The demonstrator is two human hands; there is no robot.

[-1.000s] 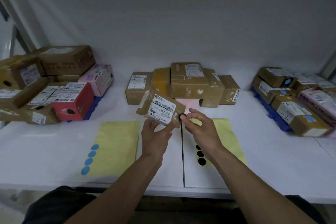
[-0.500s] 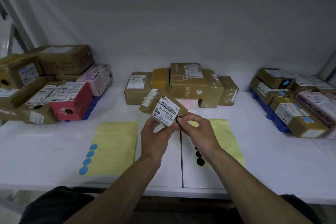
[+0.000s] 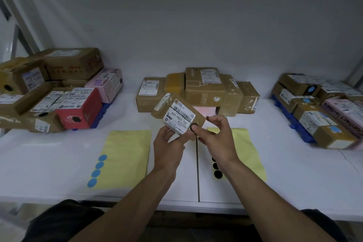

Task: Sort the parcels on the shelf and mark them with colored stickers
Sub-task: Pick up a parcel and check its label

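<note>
Above the shelf (image 3: 59,163), left hand (image 3: 169,149) grips parcel (image 3: 176,112); right hand (image 3: 218,141), pinching before, now thumbs black sticker (image 3: 194,125) flat, fingers spread. Spare: four blue dots (image 3: 98,169), three black dots (image 3: 217,174).

Frame centre: your left hand (image 3: 169,149) grips a small brown parcel (image 3: 177,114), tilted. Thumb of your right hand (image 3: 218,141) presses a black sticker (image 3: 192,125) onto its lower-right corner.
</note>
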